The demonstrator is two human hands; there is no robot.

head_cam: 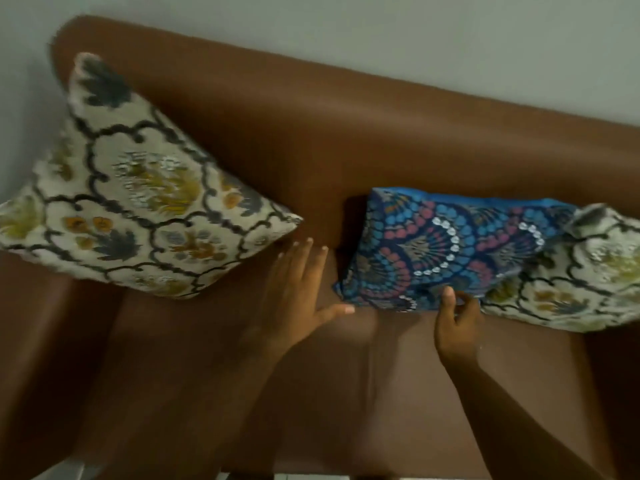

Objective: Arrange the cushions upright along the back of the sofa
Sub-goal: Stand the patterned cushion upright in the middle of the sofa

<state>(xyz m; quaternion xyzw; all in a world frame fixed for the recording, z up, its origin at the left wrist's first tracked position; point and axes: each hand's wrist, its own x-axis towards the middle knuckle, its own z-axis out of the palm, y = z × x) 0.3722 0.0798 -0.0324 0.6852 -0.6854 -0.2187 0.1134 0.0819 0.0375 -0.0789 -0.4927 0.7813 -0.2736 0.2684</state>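
On the brown sofa (381, 140), head cam: cream floral cushion (131, 188) sits at the left end, tipped on a corner w/ its top leaning on the backrest. Blue patterned cushion (446, 251) lies mid-seat, long axis running left-right, overlapping a second cream cushion (588, 278) at the right. Right hand (457, 323) pinches the blue one's front edge; left hand (298, 292) is spread, fingers apart, holding nothing. Prob mid-step: next it needs lifting upright against the back.
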